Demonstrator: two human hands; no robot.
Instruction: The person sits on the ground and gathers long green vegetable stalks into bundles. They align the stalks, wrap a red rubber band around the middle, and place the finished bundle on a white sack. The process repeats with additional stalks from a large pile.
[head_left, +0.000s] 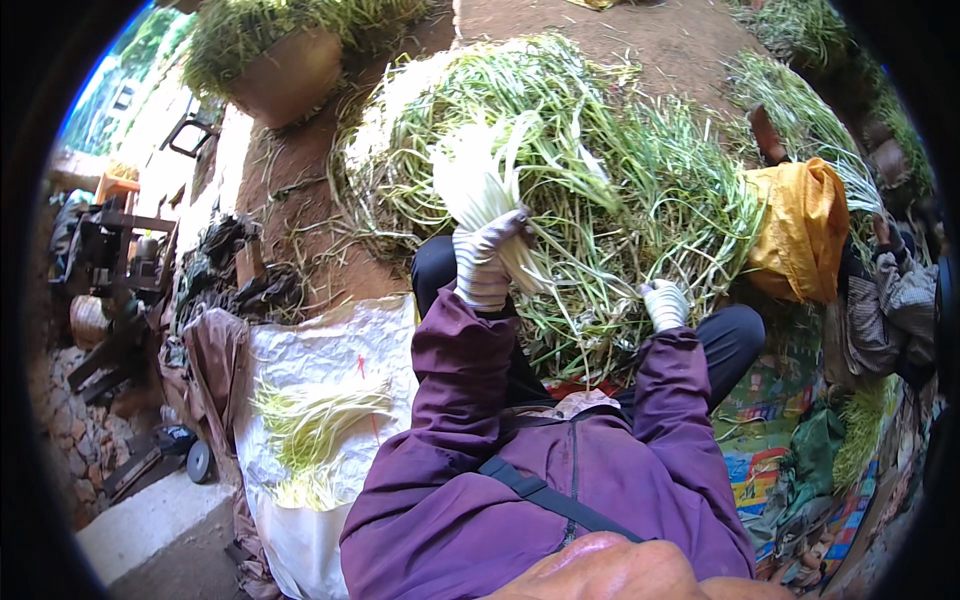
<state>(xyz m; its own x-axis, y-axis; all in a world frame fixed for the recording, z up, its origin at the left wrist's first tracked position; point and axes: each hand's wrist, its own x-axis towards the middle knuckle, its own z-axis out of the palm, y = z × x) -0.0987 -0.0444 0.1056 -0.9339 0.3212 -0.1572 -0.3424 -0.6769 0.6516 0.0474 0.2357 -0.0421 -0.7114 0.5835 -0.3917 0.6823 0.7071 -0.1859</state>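
Observation:
My left hand (487, 259), in a striped knit glove, is closed around a bunch of pale plant stalks (480, 184) held up in front of my knee. The bunch's white ends fan out above the fist, and shorter ends stick out below it. My right hand (664, 304), gloved alike, has its fingers curled at a few thin green stalks (600, 277) at the near right edge of the heap. A large heap of long green stalks (555, 97) spreads over the ground before me. Smaller sorted stalks (322, 424) lie on a white sheet (285, 345) at the left.
A yellow sack (799, 225) stands right of the heap. Beyond it, another person (892, 300) sits by more stalks. A filled basket (289, 79) is at the upper left. Dark cloth (217, 270) and a wooden frame (135, 221) are at the left, a colourful mat (757, 457) at the right.

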